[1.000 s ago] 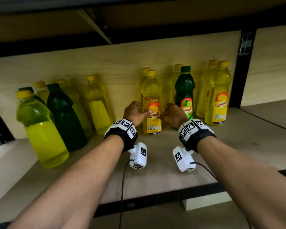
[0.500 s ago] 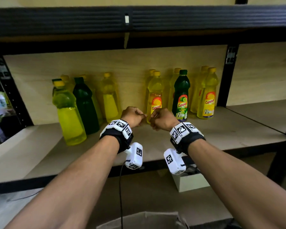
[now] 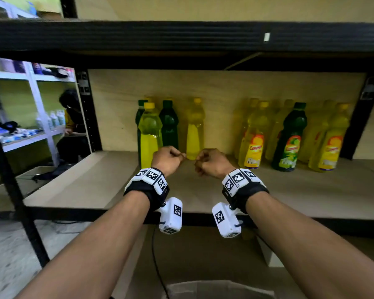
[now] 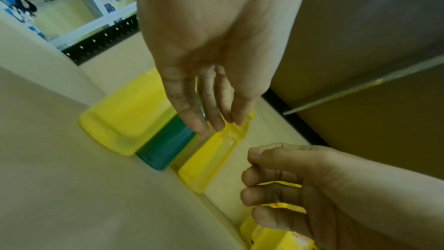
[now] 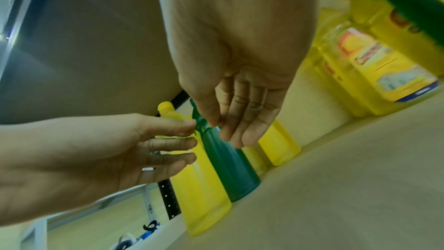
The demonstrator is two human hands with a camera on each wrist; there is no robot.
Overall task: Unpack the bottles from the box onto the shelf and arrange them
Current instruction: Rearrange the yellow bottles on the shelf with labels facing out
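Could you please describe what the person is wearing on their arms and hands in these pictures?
Both forearms are bare, with no sleeves or gloves. The left hand and right hand each have a black wrist strap carrying white blocks printed with black square markers. A white camera pod with similar markers hangs under each wrist, and a thin dark cable trails from the left one.

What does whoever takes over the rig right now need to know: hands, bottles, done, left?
Left hand: empty, fingers relaxed, above the shelf near its front.
Right hand: the same, beside the left hand, not touching it.
Bottles: all stand upright against the back panel in a left cluster and a right cluster, with a gap between them behind the hands.
Done: yellow and green bottles are shelved; the right cluster's labels face front.
Left: the left cluster shows no labels, so it probably needs turning. The box is below the shelf, its contents hidden, so check it for more bottles.
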